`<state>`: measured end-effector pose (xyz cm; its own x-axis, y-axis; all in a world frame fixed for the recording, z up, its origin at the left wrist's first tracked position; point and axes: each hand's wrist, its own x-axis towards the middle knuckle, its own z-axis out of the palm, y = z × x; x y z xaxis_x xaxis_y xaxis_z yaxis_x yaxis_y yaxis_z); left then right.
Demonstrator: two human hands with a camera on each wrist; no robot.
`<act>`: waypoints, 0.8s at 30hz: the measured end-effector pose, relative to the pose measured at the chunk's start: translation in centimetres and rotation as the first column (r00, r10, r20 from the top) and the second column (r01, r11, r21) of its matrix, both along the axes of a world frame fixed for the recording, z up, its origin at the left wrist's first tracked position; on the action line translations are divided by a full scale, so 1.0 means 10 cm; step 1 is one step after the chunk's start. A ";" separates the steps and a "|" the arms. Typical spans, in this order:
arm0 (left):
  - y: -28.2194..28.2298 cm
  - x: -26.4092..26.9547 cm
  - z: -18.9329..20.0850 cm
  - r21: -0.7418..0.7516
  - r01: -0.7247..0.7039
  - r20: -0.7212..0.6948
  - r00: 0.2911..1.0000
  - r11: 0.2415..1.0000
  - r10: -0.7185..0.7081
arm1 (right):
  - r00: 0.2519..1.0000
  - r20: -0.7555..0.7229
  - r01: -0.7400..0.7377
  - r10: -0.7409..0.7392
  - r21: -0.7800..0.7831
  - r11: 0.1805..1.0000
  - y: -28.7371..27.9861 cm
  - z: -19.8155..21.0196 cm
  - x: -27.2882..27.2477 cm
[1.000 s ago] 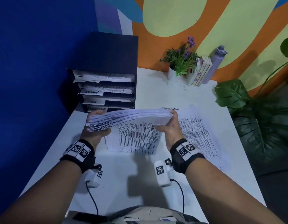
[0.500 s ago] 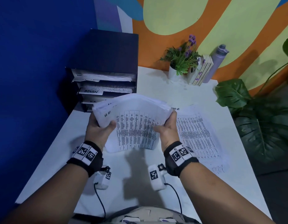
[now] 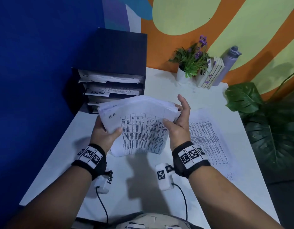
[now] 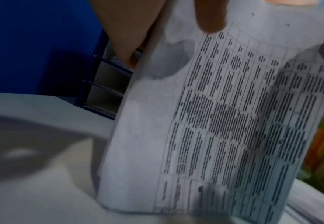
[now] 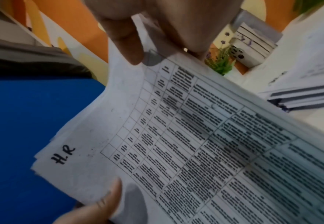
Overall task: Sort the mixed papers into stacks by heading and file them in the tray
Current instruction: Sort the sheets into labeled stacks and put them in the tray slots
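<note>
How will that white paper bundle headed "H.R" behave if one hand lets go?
Probably floppy: the white paper bundle headed "H.R" already bows between both hands. Its sheet edges fan out by the right hand, so loose pages may slide apart.

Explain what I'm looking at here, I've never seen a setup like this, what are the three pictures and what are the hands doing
No machine here: a person works with bare hands, wearing small cameras. One picture comes from a head camera looking down at a white desk; the other two look along each wrist at the fingers.

The left hand and right hand hold a bundle of papers above the desk. Its top sheet, a printed table, is marked H.R by hand in the right wrist picture.

More papers lie flat on the desk. At the back left stands a dark filing tray with papers on its shelves. Behind are a small potted plant, books and a bottle.
</note>
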<state>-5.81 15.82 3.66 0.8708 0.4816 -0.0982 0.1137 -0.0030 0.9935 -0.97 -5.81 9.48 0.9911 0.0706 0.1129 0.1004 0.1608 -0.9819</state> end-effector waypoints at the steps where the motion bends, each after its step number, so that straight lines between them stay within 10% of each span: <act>1: 0.02 0.00 -0.05 0.031 0.029 -0.052 0.998 0.999 -0.028 | 1.000 0.013 -0.004 0.004 -0.022 1.000 -0.01 -0.01 0.01; 12: 0.22 -0.18 -0.15 0.018 -0.063 -0.212 0.975 0.998 0.066 | 0.982 -0.139 -0.126 0.127 0.018 0.992 0.15 -0.05 0.21; 16: 0.50 -0.41 -0.26 -0.045 -0.048 -0.302 0.953 0.998 0.033 | 0.939 -0.321 -0.221 0.125 -0.284 0.933 0.53 -0.42 0.24; 24: 1.00 -0.74 -0.48 -0.265 -0.102 -0.451 0.892 0.959 -0.030 | 0.866 -0.487 -0.316 0.116 -0.352 0.881 1.24 -0.93 0.45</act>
<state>-13.21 25.81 -1.17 0.6843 0.4078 -0.6044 0.5396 0.2743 0.7960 3.53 6.59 0.22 0.8793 0.2290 -0.4175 -0.3453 -0.2970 -0.8903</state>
